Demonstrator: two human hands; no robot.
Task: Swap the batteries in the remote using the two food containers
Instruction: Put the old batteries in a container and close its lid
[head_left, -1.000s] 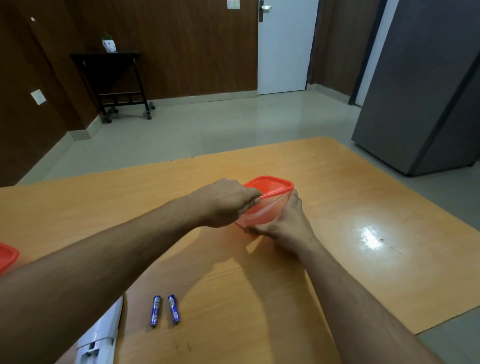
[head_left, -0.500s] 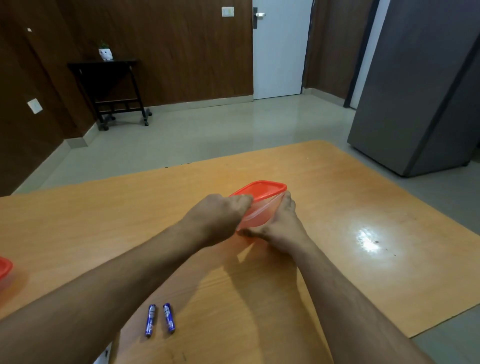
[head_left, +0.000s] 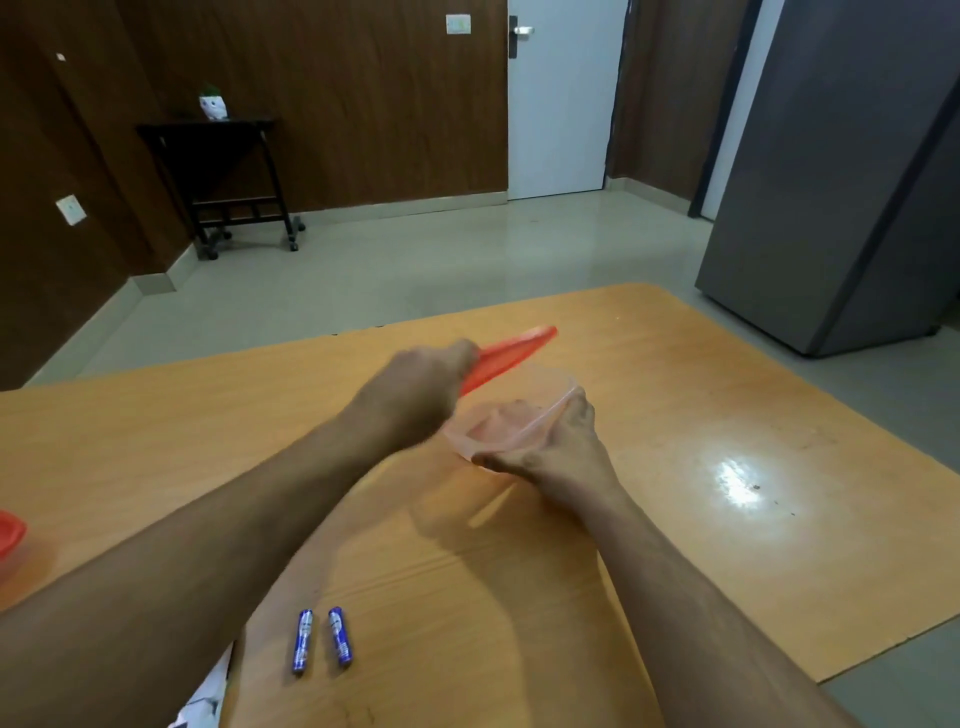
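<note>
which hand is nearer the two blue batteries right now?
Left, though only marginally. The left hand holds the red lid up beyond the batteries; the right hand holds the clear container, farther right. Neither touches them.

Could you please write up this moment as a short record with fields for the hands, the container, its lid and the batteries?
left hand: grips the red lid, lifted clear and tilted
right hand: holds the clear container on the table
container: open, contents not discernible
batteries: two blue ones, side by side on the table, untouched
second container: red lid at the left edge
</note>
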